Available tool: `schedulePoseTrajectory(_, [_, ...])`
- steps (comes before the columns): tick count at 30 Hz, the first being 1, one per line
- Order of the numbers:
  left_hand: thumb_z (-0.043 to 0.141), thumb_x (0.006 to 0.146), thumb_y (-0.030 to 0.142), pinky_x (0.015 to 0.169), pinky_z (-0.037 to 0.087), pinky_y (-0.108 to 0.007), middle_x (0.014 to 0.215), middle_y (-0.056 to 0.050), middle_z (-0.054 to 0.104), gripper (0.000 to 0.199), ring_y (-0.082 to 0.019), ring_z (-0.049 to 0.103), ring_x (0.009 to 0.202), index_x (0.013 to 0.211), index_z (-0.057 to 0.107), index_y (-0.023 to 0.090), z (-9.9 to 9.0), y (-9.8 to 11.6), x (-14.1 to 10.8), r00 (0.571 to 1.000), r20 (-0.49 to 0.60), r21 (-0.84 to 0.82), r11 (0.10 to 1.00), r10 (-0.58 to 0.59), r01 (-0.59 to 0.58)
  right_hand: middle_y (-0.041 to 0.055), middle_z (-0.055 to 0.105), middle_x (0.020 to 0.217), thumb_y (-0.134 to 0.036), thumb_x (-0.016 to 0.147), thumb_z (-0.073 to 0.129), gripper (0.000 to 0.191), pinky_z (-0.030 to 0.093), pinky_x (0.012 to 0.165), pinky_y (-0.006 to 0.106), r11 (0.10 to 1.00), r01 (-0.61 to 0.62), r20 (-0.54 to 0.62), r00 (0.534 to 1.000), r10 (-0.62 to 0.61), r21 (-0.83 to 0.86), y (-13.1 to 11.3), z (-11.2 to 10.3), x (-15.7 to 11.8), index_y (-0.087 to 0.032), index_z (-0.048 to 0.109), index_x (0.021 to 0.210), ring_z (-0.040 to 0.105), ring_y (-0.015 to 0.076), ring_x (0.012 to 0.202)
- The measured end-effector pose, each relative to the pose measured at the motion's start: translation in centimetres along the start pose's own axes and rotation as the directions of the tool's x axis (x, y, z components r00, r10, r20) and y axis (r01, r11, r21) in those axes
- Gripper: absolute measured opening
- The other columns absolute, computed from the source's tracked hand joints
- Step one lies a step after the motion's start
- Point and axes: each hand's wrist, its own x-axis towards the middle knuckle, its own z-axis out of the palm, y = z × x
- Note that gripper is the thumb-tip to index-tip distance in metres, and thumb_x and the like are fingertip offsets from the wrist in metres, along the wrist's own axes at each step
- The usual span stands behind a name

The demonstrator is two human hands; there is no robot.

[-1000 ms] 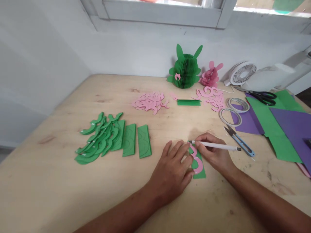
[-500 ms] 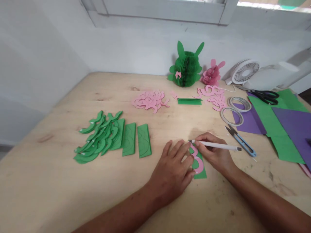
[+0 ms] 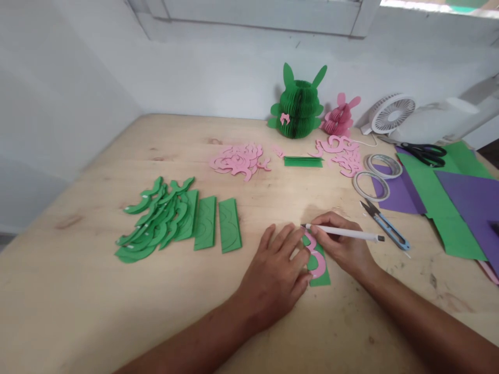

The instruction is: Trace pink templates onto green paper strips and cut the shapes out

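My left hand (image 3: pixel 276 272) lies with fingers spread, pressing a pink curved paper template (image 3: pixel 319 264) onto a green paper strip (image 3: pixel 322 281). In my right hand (image 3: pixel 345 244) is a white pen (image 3: pixel 349 232), held in a writing grip with its tip at the upper end of the template. To the left are two green paper strips (image 3: pixel 230 226) with curved outlines drawn on them. A heap of cut green paper shapes (image 3: pixel 158 223) sits beyond them, partly over another strip.
Toward the back are pink paper pieces (image 3: pixel 237 161), a folded green strip (image 3: pixel 303 162), a green paper bunny (image 3: pixel 300 109) and a pink one (image 3: pixel 338 120). At right lie tape rolls (image 3: pixel 371 186), blue thread snips (image 3: pixel 390 226), black scissors (image 3: pixel 424 153), coloured paper (image 3: pixel 456 228) and a fan (image 3: pixel 393 114).
The view has shifted very slightly. Both hands, the pen and the pink template keep nearly the same places, with the pen tip still at the template's upper end.
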Motion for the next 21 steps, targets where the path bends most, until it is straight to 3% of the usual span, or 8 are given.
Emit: schedulePoseTrajectory(21, [0.045,0.090,0.034,0.111,0.020,-0.055,0.138,-0.009,0.047,0.031,-0.028,0.031,0.135,0.115,0.056,0.020,-0.20,0.14,0.06,1.000,0.024,-0.015,1.000,-0.011,0.011,-0.0005,0.062,0.063,-0.020,0.077,0.059,0.006,0.039,0.046,0.019,1.000,0.001,-0.016,1.000,-0.001,-0.022,-0.04,-0.13,-0.13,-0.018,0.063,0.073,0.051,0.0095,0.052])
